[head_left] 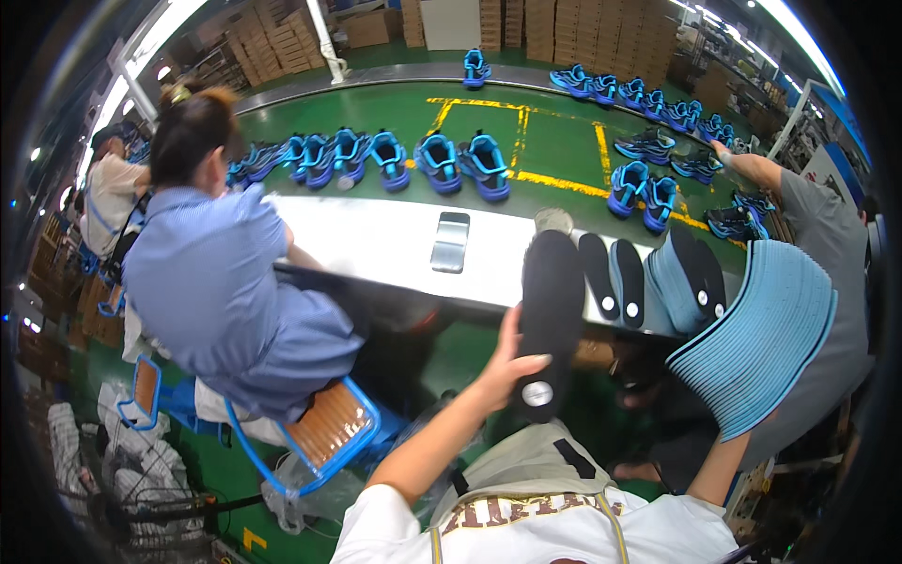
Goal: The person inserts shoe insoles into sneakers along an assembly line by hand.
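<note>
My left hand (508, 363) grips a black insole (552, 310) with a round white sticker at its heel, thumb across the front. The insole stands nearly upright before the bench's near edge. At the right, a thick fanned stack of light-blue insoles (766, 329) rests in my right hand, whose fingers are hidden behind it; only my right forearm (722, 467) shows below. Between the two, more insoles (680, 282) lie on the white bench, black tops and blue undersides, some with round white stickers.
A phone-like dark slab (451, 242) lies on the white bench (366, 230). Blue-and-black shoes (438, 162) line the green conveyor (376, 111) beyond. A co-worker in blue (221, 282) sits at the left on a blue-framed chair (329, 428). Another person in grey (827, 226) reaches toward shoes at the right.
</note>
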Action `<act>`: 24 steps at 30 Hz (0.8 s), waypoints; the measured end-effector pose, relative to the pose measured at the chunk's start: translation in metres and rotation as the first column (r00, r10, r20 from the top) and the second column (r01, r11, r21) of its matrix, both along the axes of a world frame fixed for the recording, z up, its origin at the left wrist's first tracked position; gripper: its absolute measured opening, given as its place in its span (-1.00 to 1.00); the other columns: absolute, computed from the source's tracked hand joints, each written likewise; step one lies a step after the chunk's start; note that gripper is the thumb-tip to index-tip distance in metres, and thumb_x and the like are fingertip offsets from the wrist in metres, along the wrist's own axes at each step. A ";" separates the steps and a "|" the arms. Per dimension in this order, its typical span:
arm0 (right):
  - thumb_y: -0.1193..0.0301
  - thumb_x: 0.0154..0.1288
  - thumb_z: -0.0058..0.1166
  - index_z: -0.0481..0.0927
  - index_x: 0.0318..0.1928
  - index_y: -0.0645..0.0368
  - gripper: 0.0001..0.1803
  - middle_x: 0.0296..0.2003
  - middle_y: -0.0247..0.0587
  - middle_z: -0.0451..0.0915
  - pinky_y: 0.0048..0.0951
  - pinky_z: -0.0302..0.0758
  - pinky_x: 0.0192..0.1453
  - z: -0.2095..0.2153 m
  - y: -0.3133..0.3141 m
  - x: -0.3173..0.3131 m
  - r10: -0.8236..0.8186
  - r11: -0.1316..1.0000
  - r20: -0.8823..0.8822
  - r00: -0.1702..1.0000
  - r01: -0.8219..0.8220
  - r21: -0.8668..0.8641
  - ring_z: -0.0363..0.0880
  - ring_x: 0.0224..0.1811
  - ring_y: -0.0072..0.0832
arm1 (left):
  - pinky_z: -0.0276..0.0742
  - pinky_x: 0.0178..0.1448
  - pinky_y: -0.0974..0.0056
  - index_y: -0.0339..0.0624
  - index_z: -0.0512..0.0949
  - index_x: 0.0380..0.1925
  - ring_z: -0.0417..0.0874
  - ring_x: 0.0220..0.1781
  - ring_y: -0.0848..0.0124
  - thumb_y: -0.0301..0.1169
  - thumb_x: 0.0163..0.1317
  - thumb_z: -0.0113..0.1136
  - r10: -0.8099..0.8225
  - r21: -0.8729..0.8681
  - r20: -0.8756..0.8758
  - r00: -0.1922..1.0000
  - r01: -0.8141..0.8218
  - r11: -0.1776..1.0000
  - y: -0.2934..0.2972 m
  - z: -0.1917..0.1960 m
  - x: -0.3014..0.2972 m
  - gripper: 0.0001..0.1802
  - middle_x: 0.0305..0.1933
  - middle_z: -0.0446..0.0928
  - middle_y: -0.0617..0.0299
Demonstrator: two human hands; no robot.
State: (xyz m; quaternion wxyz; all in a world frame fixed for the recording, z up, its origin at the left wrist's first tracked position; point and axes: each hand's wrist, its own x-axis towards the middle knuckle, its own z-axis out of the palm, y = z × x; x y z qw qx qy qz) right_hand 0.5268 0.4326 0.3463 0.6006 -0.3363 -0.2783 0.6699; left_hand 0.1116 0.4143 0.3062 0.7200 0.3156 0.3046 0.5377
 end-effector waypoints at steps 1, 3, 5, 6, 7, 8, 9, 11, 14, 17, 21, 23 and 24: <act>0.48 -0.40 0.21 0.21 0.04 0.36 -0.18 -0.15 -0.11 0.42 -0.36 0.42 -0.10 0.008 0.024 0.014 -0.005 1.000 0.029 1.000 0.005 0.023 0.45 -0.16 -0.34 | 0.18 0.13 0.22 -0.04 -0.31 0.23 0.22 0.10 0.28 -0.39 -0.15 0.17 -0.015 -0.009 0.071 0.997 0.016 1.000 0.035 0.004 0.035 0.02 0.12 0.10 0.02; 0.48 -0.42 0.23 0.20 0.04 0.37 -0.16 -0.13 -0.10 0.41 -0.37 0.42 -0.10 0.015 0.085 0.029 0.033 0.998 0.078 0.996 -0.037 0.048 0.45 -0.16 -0.35 | 0.16 0.15 0.24 -0.07 -0.32 0.22 0.20 0.13 0.27 -0.34 -0.13 0.20 0.007 -0.145 0.235 0.972 0.027 0.989 0.094 -0.017 0.094 0.03 0.14 0.06 -0.01; 0.49 -0.44 0.25 0.20 0.05 0.37 -0.14 -0.12 -0.10 0.41 -0.38 0.42 -0.10 0.045 0.153 0.026 0.112 0.990 0.207 0.972 -0.128 0.065 0.45 -0.15 -0.37 | 0.07 0.21 0.27 -0.19 -0.34 0.21 0.12 0.18 0.21 -0.17 -0.18 0.27 0.132 -0.141 0.069 0.989 -0.121 0.983 0.150 -0.069 0.146 0.13 0.20 -0.04 -0.08; 0.50 -0.45 0.26 0.19 0.05 0.38 -0.12 -0.11 -0.09 0.40 -0.39 0.42 -0.10 0.051 0.186 0.039 0.179 0.981 0.221 0.959 -0.191 0.035 0.45 -0.15 -0.37 | 0.03 0.23 0.25 -0.22 -0.33 0.21 0.08 0.21 0.18 -0.13 -0.20 0.28 0.131 -0.149 0.002 0.991 -0.129 0.980 0.157 -0.055 0.175 0.15 0.20 -0.05 -0.11; 0.50 -0.46 0.27 0.19 0.05 0.38 -0.11 -0.10 -0.09 0.40 -0.40 0.42 -0.10 0.065 0.223 0.029 0.253 0.960 0.301 0.919 -0.276 0.036 0.45 -0.15 -0.38 | -0.01 0.25 0.23 -0.25 -0.32 0.21 0.04 0.23 0.16 -0.09 -0.22 0.29 0.144 -0.125 -0.072 0.987 -0.152 0.980 0.173 -0.077 0.184 0.17 0.21 -0.06 -0.15; 0.51 -0.47 0.28 0.18 0.05 0.39 -0.10 -0.10 -0.09 0.39 -0.40 0.42 -0.10 0.086 0.259 0.018 0.346 0.925 0.387 0.855 -0.381 0.016 0.45 -0.14 -0.39 | 0.09 0.20 0.29 -0.29 -0.33 0.20 0.08 0.21 0.26 -0.17 -0.19 0.27 0.126 -0.106 -0.314 0.941 -0.167 0.980 0.184 -0.093 0.192 0.14 0.19 -0.03 -0.08; 0.51 -0.47 0.28 0.18 0.06 0.39 -0.09 -0.09 -0.09 0.39 -0.41 0.42 -0.10 0.095 0.292 0.008 0.460 0.868 0.439 0.772 -0.495 -0.037 0.45 -0.14 -0.39 | 0.02 0.24 0.24 -0.25 -0.31 0.21 0.04 0.24 0.19 -0.08 -0.22 0.29 0.124 -0.159 -0.264 0.956 -0.170 0.973 0.193 -0.091 0.201 0.17 0.21 -0.06 -0.12; 0.52 -0.49 0.30 0.17 0.06 0.40 -0.07 -0.07 -0.08 0.38 -0.42 0.42 -0.10 0.124 0.347 -0.026 0.644 0.690 0.575 0.505 -0.708 -0.150 0.45 -0.14 -0.41 | -0.03 0.26 0.17 -0.20 -0.32 0.22 0.01 0.25 0.09 0.02 -0.27 0.30 -0.137 -0.358 -0.433 0.891 -0.030 0.933 0.210 -0.078 0.208 0.22 0.22 -0.10 -0.20; 0.54 -0.53 0.32 0.13 0.08 0.40 -0.02 -0.06 -0.05 0.37 -0.43 0.40 -0.06 0.151 0.385 -0.105 0.874 0.241 0.485 -0.005 -0.863 -0.444 0.42 -0.10 -0.43 | -0.16 0.24 -0.09 0.03 -0.52 0.20 -0.14 0.29 -0.11 0.33 -0.35 0.11 -0.399 -0.445 -0.543 0.739 0.149 0.883 0.213 -0.070 0.227 0.32 0.25 -0.27 -0.27; 0.52 -0.49 0.30 0.04 0.14 0.39 0.04 0.03 0.01 0.26 -0.43 0.20 0.11 0.132 0.394 -0.200 0.817 -0.293 0.254 -0.517 -0.753 -0.589 0.25 0.08 -0.36 | -0.24 0.20 -0.15 0.01 -0.41 0.19 -0.16 0.28 -0.04 0.34 -0.36 0.06 -0.494 -0.473 -0.626 0.604 0.210 0.856 0.218 -0.066 0.226 0.25 0.25 -0.32 -0.18; 0.52 -0.40 0.28 -0.07 0.23 0.31 0.10 0.19 0.01 0.06 -0.48 -0.07 0.25 0.106 0.386 -0.228 0.716 -0.599 -0.050 -0.696 -0.576 -0.557 0.00 0.25 -0.34 | 0.01 0.12 0.00 -0.10 -0.11 0.09 0.09 0.13 0.13 0.09 -0.24 0.13 -0.387 -0.413 -0.367 0.846 0.225 0.883 0.185 -0.088 0.200 -0.04 0.09 -0.03 -0.08; 0.48 -0.41 0.31 -0.04 0.23 0.29 0.09 0.20 0.03 0.01 -0.46 -0.09 0.26 0.097 0.377 -0.232 0.604 -0.663 -0.041 -0.796 -0.473 -0.580 -0.07 0.27 -0.31 | 0.13 0.07 0.08 -0.16 0.04 0.04 0.22 0.06 0.21 -0.04 -0.18 0.17 -0.238 -0.410 -0.178 0.955 0.148 0.900 0.160 -0.101 0.169 -0.18 0.01 0.12 -0.03; 0.41 -0.40 0.33 -0.03 0.23 0.27 0.10 0.21 0.07 -0.03 -0.45 -0.11 0.27 0.090 0.377 -0.232 0.605 -0.677 -0.075 -0.793 -0.463 -0.573 -0.12 0.29 -0.28 | 0.19 0.05 0.12 -0.19 0.11 0.01 0.28 0.02 0.25 -0.10 -0.14 0.19 -0.105 -0.425 -0.115 0.988 0.046 0.904 0.147 -0.106 0.157 -0.25 -0.02 0.20 -0.01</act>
